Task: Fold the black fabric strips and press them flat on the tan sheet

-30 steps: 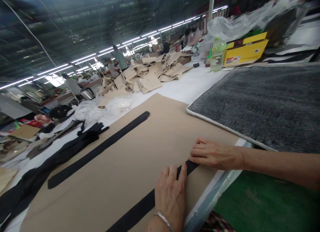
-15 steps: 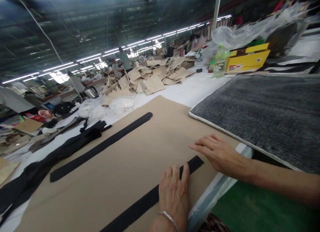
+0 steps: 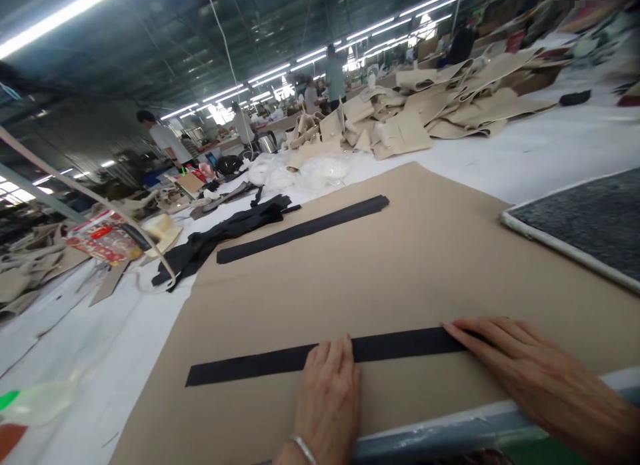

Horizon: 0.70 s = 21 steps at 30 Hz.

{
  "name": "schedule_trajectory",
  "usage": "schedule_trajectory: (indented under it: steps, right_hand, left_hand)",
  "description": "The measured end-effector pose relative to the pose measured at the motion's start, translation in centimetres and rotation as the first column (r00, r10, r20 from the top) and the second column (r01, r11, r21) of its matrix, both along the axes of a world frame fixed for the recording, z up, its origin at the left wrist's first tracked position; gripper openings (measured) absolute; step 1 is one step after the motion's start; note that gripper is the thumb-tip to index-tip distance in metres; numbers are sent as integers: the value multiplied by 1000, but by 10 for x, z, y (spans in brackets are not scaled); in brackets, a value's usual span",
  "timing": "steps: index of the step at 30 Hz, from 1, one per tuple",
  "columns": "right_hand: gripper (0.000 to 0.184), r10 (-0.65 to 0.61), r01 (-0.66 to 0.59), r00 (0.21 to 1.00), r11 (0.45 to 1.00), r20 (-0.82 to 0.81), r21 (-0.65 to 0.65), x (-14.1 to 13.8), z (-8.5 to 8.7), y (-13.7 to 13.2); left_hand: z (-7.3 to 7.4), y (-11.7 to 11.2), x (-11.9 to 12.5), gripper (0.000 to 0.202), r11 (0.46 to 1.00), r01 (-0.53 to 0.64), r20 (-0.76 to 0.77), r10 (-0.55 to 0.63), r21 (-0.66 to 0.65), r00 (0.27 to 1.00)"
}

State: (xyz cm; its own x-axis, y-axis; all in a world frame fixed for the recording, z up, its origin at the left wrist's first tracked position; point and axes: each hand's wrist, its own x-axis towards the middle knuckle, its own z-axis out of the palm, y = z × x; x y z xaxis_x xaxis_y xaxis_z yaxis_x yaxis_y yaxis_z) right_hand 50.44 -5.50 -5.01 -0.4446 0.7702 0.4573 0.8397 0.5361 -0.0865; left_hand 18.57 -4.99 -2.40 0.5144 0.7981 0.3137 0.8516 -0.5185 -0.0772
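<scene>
A long black strip (image 3: 260, 363) lies across the near part of a brown cardboard sheet (image 3: 400, 265). My left hand (image 3: 327, 401) rests flat on the strip's middle, fingers stretched out. My right hand (image 3: 530, 375) lies flat over the strip's right end, fingers extended and together. A second black strip (image 3: 303, 229) lies farther back on the same sheet, untouched.
A heap of black fabric (image 3: 220, 235) sits at the sheet's far left corner. A grey textured mat (image 3: 590, 218) lies to the right. Beige cut pieces (image 3: 425, 111) and white plastic (image 3: 310, 171) pile up behind. Other people stand at distant tables.
The view has swung left, so the near strip now runs across the frame. My right hand has come down onto the strip's right end. My left hand stays on the strip.
</scene>
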Motion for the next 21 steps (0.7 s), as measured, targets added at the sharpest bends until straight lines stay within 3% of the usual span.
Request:
schedule_trajectory:
  steps: [5, 8, 11, 14, 17, 19, 21]
  right_hand:
    - [73, 5, -6, 999, 1000, 43, 14, 0, 1, 0]
    - [67, 18, -19, 998, 1000, 62, 22, -1, 5, 0]
    - [60, 38, -39, 993, 999, 109, 8, -3, 15, 0]
    - [53, -12, 13, 992, 1000, 124, -6, -6, 28, 5]
    - [43, -1, 14, 993, 994, 122, -105, -7, 45, 18]
    - [31, 41, -16, 991, 980, 124, -199, -6, 51, 27]
    - [19, 26, -2, 992, 982, 125, -189, -4, 47, 34]
  left_hand:
    - [8, -4, -75, 33, 984, -176, -36, 178, 40, 983]
    - [12, 1, -123, 34, 939, -334, 43, 338, -85, 940]
    - [15, 12, -164, 39, 877, -405, 183, 456, -257, 871]
    - [19, 23, -187, 49, 773, -392, 152, 523, -499, 839]
    - [23, 31, -194, 38, 636, -333, 63, 515, -696, 855]
    - [24, 33, -195, 24, 597, -270, 70, 483, -756, 873]
    - [27, 35, -196, 25, 588, -198, 125, 462, -784, 878]
